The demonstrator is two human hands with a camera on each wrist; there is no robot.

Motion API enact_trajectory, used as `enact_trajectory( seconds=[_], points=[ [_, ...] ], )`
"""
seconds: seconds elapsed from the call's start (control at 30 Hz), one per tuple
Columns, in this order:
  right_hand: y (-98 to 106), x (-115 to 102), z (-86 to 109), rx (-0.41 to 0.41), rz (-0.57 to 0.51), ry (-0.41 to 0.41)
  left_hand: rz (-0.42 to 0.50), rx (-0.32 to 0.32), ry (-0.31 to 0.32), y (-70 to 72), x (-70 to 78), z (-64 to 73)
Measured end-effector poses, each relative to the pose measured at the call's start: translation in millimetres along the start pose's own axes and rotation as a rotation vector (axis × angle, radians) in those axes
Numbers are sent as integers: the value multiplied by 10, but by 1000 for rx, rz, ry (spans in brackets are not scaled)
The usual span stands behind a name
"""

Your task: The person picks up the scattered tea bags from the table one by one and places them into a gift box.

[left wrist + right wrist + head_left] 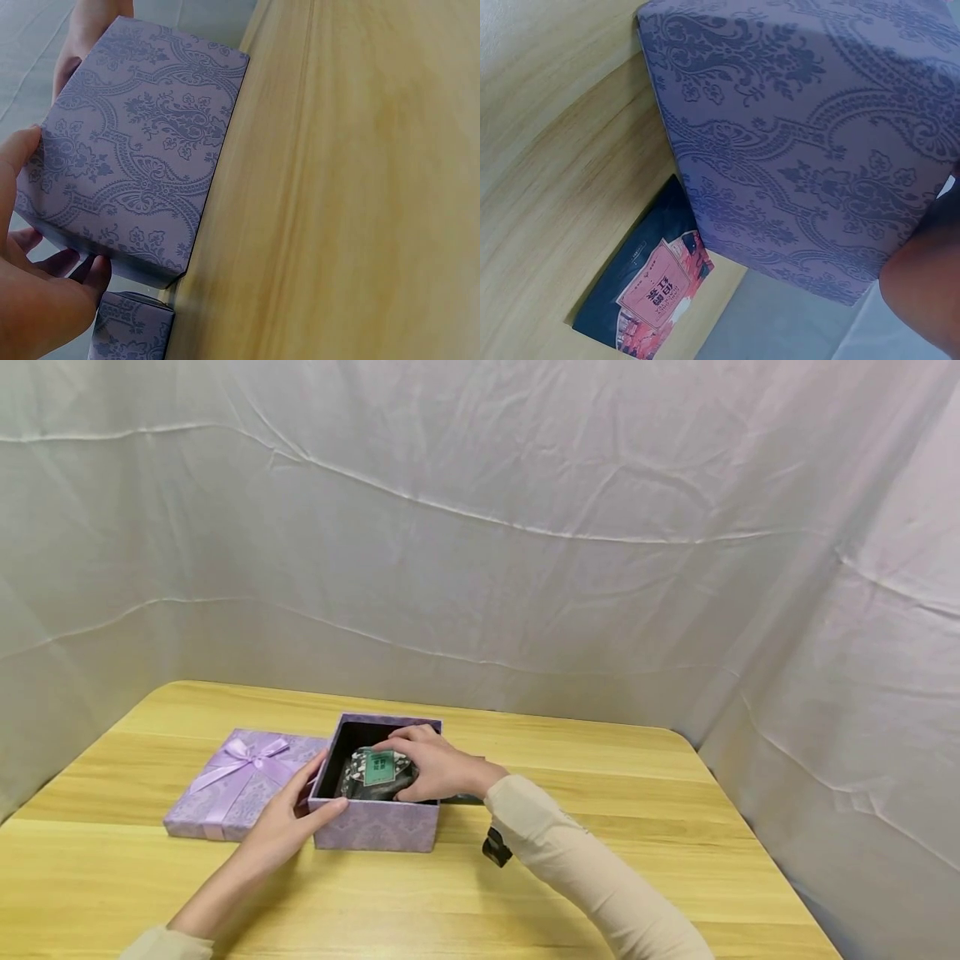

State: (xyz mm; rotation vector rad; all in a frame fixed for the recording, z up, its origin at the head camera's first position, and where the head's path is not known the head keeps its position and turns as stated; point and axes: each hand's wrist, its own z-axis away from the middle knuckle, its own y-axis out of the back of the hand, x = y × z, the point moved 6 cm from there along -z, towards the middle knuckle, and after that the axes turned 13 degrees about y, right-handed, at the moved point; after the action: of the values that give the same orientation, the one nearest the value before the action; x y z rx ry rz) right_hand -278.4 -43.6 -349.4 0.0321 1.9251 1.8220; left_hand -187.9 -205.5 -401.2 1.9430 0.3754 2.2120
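A purple patterned gift box (375, 827) stands lidless on the table, its inside black. My left hand (281, 818) holds its left front corner, thumb at the front rim and fingers along the left side. The left wrist view shows those fingertips (96, 274) against the box's side. Inside the box, my right hand (442, 770) grips a dark pouch (378, 768) with a green label and white floral print. The thumb is on the near side; the other fingers are partly hidden. In the right wrist view, only part of that hand (922, 285) shows, above the box wall.
Left of the box lies its purple lid (206, 806) with a ribbon bow. Against the box's right side, a dark tea pouch (656, 292) with a pink label lies on the wooden table (600, 802). Pale curtains (480, 568) hang behind the table.
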Motion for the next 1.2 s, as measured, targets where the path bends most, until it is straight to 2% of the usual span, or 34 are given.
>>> enact_trajectory(
  seconds=[0.27, 0.47, 0.6, 0.9, 1.0, 1.2],
  points=[
    [-7, -22, -24, -17, 89, 15, -2, 4, -5, 9, 9, 2],
    [-21, -12, -11, -17, 61, 7, -3, 6, -4, 7, 1, 3],
    [-15, 5, 6, 21, -18, 14, -2, 4, 9, 5, -19, -2],
    [84, 61, 106, 152, -298, 44, 18, -3, 23, -9, -22, -3],
    [134, 97, 173, 226, -370, 42, 12, 2, 22, -6, -9, -1],
    [203, 269, 335, 426, -528, 38, -9, 16, 12, 4, 12, 9]
  ],
)
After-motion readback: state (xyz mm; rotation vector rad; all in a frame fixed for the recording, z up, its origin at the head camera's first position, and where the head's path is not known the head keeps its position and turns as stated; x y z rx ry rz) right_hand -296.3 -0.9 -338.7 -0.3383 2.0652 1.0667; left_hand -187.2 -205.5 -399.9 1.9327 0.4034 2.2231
